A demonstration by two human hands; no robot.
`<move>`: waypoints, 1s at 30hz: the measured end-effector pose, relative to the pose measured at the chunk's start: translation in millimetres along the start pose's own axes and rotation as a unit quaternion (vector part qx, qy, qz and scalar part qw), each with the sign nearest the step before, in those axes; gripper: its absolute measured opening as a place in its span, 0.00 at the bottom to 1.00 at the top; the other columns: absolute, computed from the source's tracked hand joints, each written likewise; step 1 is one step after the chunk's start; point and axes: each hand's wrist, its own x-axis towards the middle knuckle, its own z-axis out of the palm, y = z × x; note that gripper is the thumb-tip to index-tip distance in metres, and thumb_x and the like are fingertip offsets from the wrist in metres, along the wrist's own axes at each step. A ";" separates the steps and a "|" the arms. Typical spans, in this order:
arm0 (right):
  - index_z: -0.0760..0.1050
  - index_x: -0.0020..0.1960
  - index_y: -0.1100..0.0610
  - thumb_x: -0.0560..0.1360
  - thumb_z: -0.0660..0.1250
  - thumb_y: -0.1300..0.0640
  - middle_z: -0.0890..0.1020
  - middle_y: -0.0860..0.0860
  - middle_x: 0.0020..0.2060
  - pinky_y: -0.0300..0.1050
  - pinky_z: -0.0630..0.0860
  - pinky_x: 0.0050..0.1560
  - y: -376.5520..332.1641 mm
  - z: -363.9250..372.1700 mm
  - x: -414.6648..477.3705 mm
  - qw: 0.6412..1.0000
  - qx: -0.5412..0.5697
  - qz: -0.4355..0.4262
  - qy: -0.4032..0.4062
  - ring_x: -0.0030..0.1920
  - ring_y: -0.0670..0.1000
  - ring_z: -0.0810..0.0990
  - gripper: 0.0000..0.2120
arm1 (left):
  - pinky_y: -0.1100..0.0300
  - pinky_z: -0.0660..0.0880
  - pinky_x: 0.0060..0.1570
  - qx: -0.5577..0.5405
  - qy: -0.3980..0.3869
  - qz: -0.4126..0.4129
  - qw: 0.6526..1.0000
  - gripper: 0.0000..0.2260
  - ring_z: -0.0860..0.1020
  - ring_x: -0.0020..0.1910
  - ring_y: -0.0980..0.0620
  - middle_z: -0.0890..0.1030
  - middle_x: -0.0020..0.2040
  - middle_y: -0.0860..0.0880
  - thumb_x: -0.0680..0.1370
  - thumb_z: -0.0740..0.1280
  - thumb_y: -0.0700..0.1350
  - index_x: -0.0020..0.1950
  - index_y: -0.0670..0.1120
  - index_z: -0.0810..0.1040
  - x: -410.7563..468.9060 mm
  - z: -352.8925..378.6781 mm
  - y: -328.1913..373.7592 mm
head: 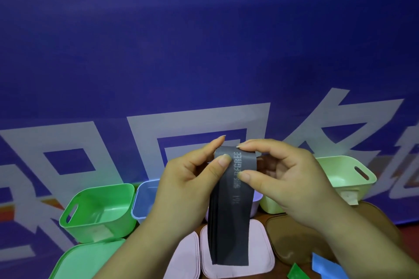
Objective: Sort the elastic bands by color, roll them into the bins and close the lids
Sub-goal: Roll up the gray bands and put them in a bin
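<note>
Both hands hold a wide grey elastic band [231,217] up in front of me, and its long end hangs down over the lids. My left hand [190,179] pinches its top left edge between thumb and fingers. My right hand [278,172] pinches the folded top edge, thumb on the printed white lettering. Behind the hands stand a green bin [99,208], a blue-lilac bin [145,199], a pink bin [255,207] mostly hidden, and a pale green bin [347,174], all without lids.
Lids lie on the table in front: a green lid [81,260], two pink lids [186,258] [260,251] and a brown lid [292,238]. A green band [297,272] and a blue band [324,266] lie at the lower right. A blue banner [204,52] forms the backdrop.
</note>
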 end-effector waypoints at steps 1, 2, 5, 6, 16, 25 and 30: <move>0.81 0.55 0.44 0.69 0.76 0.61 0.84 0.42 0.50 0.46 0.82 0.52 0.4 0.2 0.1 1.000 0.004 0.004 0.001 0.53 0.49 0.84 0.18 | 0.72 0.77 0.42 0.002 -0.001 0.000 1.000 0.19 0.83 0.50 0.61 0.86 0.47 0.59 0.74 0.68 0.50 0.65 0.57 0.78 0.3 -0.1 0.0; 0.81 0.55 0.44 0.69 0.76 0.61 0.85 0.42 0.49 0.47 0.82 0.53 0.6 0.3 0.3 1.000 0.007 0.006 0.003 0.52 0.49 0.84 0.18 | 0.72 0.77 0.42 0.002 -0.003 0.000 1.000 0.19 0.83 0.50 0.61 0.86 0.47 0.59 0.73 0.68 0.50 0.65 0.57 0.78 0.8 -0.3 0.1; 0.81 0.54 0.44 0.70 0.76 0.62 0.85 0.44 0.48 0.46 0.82 0.53 1.2 0.1 1.2 1.000 0.015 0.011 0.010 0.51 0.48 0.85 0.17 | 0.71 0.77 0.43 0.007 -0.013 0.000 1.000 0.19 0.83 0.50 0.59 0.86 0.48 0.57 0.73 0.68 0.50 0.64 0.57 0.78 2.4 -3.0 0.3; 0.81 0.54 0.44 0.70 0.76 0.62 0.85 0.44 0.48 0.46 0.82 0.53 1.2 -0.2 1.3 1.000 0.018 0.013 0.010 0.51 0.48 0.85 0.17 | 0.71 0.77 0.43 0.011 -0.016 0.003 1.000 0.18 0.83 0.50 0.58 0.86 0.48 0.55 0.73 0.68 0.50 0.64 0.58 0.78 2.8 -4.1 0.4; 0.81 0.57 0.48 0.66 0.72 0.51 0.86 0.44 0.49 0.42 0.82 0.50 2.2 -1.8 4.2 0.998 0.046 0.031 0.013 0.52 0.47 0.85 0.18 | 0.65 0.79 0.51 0.036 -0.051 0.024 0.998 0.22 0.82 0.55 0.56 0.84 0.54 0.57 0.74 0.71 0.44 0.66 0.58 0.76 3.2 -8.8 -6.4; 0.81 0.55 0.51 0.69 0.70 0.52 0.87 0.46 0.43 0.39 0.82 0.41 -2.9 -0.2 3.3 0.994 0.087 0.066 0.018 0.46 0.48 0.86 0.15 | 0.60 0.79 0.56 0.058 -0.059 0.046 0.995 0.25 0.80 0.59 0.51 0.80 0.59 0.57 0.74 0.70 0.50 0.69 0.65 0.71 0.3 -5.8 -11.3; 0.81 0.55 0.50 0.67 0.69 0.48 0.86 0.46 0.43 0.39 0.82 0.40 -4.8 -1.0 3.2 0.994 0.090 0.066 0.007 0.46 0.48 0.86 0.18 | 0.59 0.80 0.52 0.031 -0.020 0.061 0.997 0.18 0.81 0.57 0.50 0.83 0.56 0.56 0.73 0.72 0.47 0.62 0.60 0.79 -0.9 -3.4 -12.0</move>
